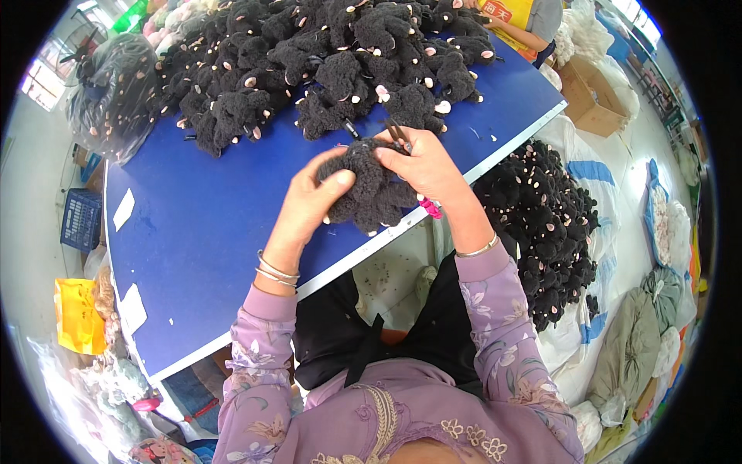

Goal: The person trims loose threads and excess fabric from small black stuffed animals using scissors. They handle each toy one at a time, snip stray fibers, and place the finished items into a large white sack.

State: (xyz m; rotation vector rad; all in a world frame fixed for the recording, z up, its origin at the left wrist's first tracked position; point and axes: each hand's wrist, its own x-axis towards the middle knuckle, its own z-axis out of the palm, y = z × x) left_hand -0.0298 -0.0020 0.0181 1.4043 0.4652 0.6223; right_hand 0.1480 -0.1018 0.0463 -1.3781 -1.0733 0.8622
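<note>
A fuzzy black plush piece (371,185) with small pale tips is held between my two hands, just over the table's near edge. My left hand (313,193) is closed around its left side, thumb pressed on top. My right hand (425,162) pinches its upper right part with the thumb. A dark, thin, two-pronged tool (398,136) sticks out by my right fingers; its exact kind is hard to make out. Something bright pink (430,207) shows beneath my right palm. Similar black plush pieces (340,85) lie heaped across the far half of the table.
The blue table (224,232) has a pale edge and white paper scraps (124,209) at left. A stuffed clear bag (116,97) stands far left. More black plush pieces (545,232) are piled at right, near a cardboard box (591,97). Another person's arm (518,35) reaches in at the far right.
</note>
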